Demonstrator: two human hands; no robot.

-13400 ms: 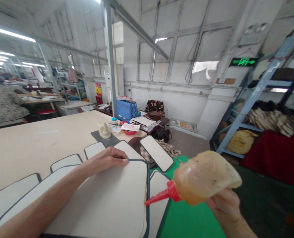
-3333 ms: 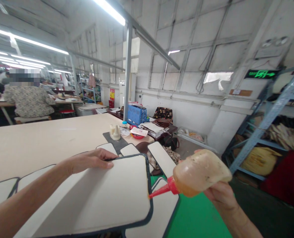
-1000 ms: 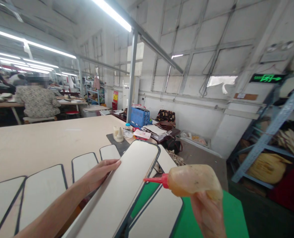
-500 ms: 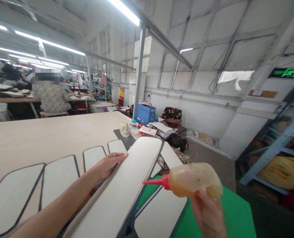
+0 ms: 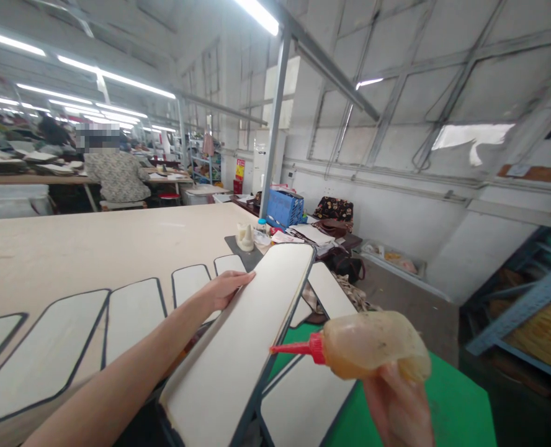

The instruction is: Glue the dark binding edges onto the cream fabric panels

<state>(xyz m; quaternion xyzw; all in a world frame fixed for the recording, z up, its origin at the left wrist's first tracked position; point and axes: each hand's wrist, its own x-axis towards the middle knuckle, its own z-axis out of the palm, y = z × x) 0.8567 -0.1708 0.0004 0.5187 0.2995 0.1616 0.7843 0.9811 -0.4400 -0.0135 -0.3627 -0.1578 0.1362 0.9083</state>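
My left hand (image 5: 231,288) grips the far left edge of a long white panel (image 5: 252,329) with rounded corners and a dark rim, thumb on its top face. The panel slants up from the table, its near end toward me. My right hand (image 5: 396,391) is closed round a translucent squeeze bottle (image 5: 373,341) holding amber liquid, likely glue. The bottle lies sideways; its red nozzle (image 5: 298,349) points left, with the tip at the panel's right edge. A thin yellowish line runs along that edge above the tip.
Several similar white panels (image 5: 133,316) lie on the pale table (image 5: 117,242) at left. Another panel (image 5: 303,403) rests on a green surface (image 5: 452,391) under the bottle. Beyond stand a blue crate (image 5: 285,208) and papers. A person (image 5: 117,171) sits further back.
The nozzle tip has moved down along the panel's right edge, toward me. My view has turned slightly left, and the panel's near end now shows. Both hands keep their hold.
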